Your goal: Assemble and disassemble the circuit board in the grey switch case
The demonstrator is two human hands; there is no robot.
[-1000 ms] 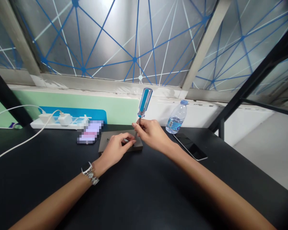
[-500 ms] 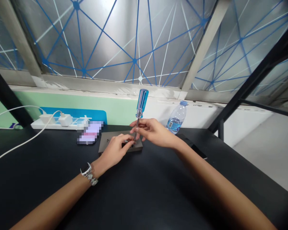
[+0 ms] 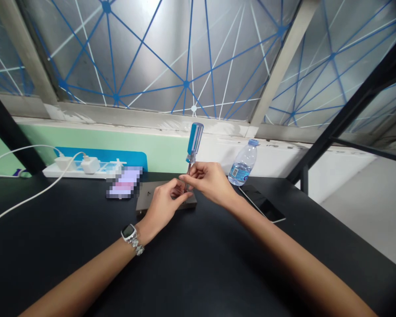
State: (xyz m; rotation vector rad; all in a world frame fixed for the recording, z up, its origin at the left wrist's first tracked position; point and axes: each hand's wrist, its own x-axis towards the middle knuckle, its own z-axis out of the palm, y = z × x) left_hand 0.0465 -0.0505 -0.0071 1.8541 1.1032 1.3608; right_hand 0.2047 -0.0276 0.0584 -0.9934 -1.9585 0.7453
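A screwdriver [image 3: 194, 141] with a clear blue handle stands nearly upright over a flat grey-brown block [image 3: 149, 197] on the black table [image 3: 198, 264]. My right hand [image 3: 208, 181] pinches its metal shaft just below the handle. My left hand [image 3: 165, 204], with a watch on the wrist, rests on the block with its fingertips closed around the lower end of the shaft. The tip of the screwdriver is hidden behind my fingers.
A clear water bottle [image 3: 243, 164] stands behind my right hand, with a dark phone [image 3: 263, 204] lying flat beside it. At the back left are a white power strip [image 3: 86, 169] with chargers and cables, and a blurred-out object [image 3: 124, 183]. The table edge drops off on the right.
My left hand has slid forward and up, so its fingers now meet my right hand at the shaft. The screwdriver has tipped slightly more upright.
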